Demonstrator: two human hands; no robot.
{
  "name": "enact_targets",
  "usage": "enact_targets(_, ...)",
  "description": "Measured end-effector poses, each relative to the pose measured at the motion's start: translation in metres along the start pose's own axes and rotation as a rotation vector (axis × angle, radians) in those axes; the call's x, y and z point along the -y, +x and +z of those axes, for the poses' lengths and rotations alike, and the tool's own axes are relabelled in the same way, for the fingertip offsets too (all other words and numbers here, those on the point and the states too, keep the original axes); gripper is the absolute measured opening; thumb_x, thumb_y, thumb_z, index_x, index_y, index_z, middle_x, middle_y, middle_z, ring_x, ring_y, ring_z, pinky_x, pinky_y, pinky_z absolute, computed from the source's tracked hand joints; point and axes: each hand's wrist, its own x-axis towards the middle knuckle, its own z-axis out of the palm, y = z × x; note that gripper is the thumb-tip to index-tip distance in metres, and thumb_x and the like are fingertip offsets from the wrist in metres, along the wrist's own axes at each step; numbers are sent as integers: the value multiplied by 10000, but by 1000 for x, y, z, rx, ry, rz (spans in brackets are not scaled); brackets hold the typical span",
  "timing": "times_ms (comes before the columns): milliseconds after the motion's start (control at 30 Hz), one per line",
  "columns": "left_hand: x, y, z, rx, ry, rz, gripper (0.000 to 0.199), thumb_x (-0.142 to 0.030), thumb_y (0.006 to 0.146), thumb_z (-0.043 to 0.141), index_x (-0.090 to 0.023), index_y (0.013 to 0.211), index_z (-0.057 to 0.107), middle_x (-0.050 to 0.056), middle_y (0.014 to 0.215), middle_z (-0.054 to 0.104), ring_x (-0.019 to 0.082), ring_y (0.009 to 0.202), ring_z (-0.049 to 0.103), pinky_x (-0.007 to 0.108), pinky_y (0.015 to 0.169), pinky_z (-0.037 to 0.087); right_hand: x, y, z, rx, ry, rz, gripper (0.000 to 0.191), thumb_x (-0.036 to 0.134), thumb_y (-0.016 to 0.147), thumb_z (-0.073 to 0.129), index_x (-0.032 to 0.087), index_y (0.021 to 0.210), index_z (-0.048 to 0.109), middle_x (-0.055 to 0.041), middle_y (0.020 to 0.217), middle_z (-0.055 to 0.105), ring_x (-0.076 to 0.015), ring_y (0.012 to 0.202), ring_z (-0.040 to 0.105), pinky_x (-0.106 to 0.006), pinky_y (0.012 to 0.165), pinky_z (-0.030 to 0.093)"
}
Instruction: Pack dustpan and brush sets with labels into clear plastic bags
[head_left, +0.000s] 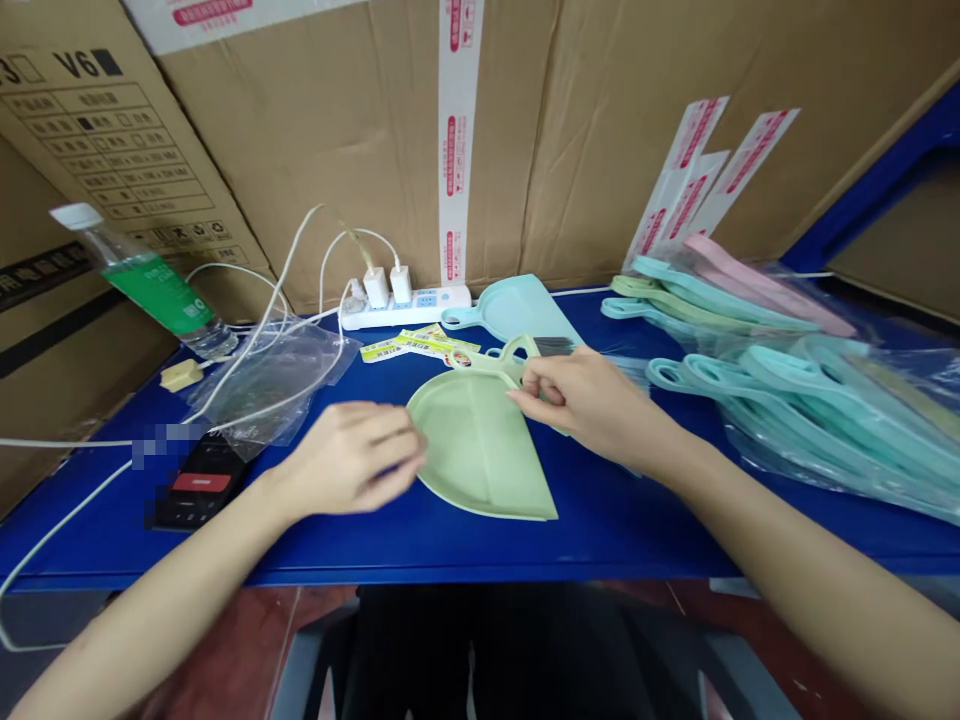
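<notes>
A light green dustpan (491, 445) lies on the blue table in front of me, its handle end pointing away. My left hand (367, 455) is curled at its left rim, fingertips and thumb against the edge and slightly blurred. Above the right side of the pan, my right hand (577, 400) is closed, thumb against the curled index finger. It grips a light green brush (523, 347) that is mostly hidden under the hand; dark bristles (553, 346) stick out beyond the knuckles. Behind it lies a light blue dustpan (525, 308).
Plastic-wrapped turquoise dustpans (810, 400) pile up at the right, with pink and green ones (765, 280) behind. Yellow labels (420, 343) lie before a white power strip (442, 298). At left are a water bottle (161, 290), clear bag (289, 375), cables and a phone (202, 483). Cardboard boxes (360, 130) wall the back.
</notes>
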Motion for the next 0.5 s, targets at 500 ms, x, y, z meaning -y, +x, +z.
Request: enact_targets(500,21,-1,19,256,-137,-381,415,-292,1045,297,-176,886,662,44,876,724,183,808,675,285,708,496,22,0,9,185,-3,52,329,303,835,540,245,570,354,46,477,411,-144,472,424,-289,554,262)
